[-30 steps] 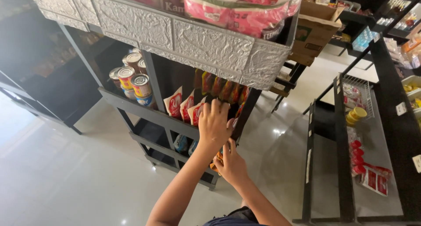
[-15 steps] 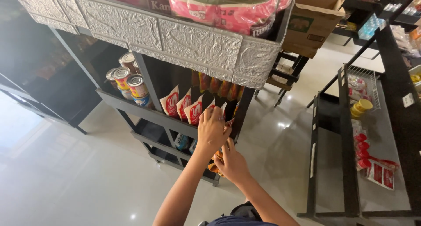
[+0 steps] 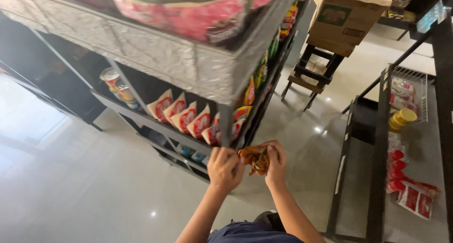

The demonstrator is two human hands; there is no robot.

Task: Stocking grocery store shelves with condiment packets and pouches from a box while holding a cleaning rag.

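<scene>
While the person is standing just in front of the shelf rack [image 3: 222,125], the left hand [image 3: 225,167] and right hand [image 3: 276,161] are both pinching a crumpled orange snack packet [image 3: 255,158], which is lying between them, equally near both.

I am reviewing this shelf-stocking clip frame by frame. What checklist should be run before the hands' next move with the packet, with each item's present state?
1. Left hand has a grip on the orange-brown packet: ok, closed on its left end.
2. Right hand has a grip on it too: ok, closed on its right end.
3. Packet undamaged: cannot tell, it looks crumpled and blurred.
4. Packet apart from the red and white packets on the shelf: ok, held in front, below them.
5. Free slot in that row: cannot tell.
</scene>
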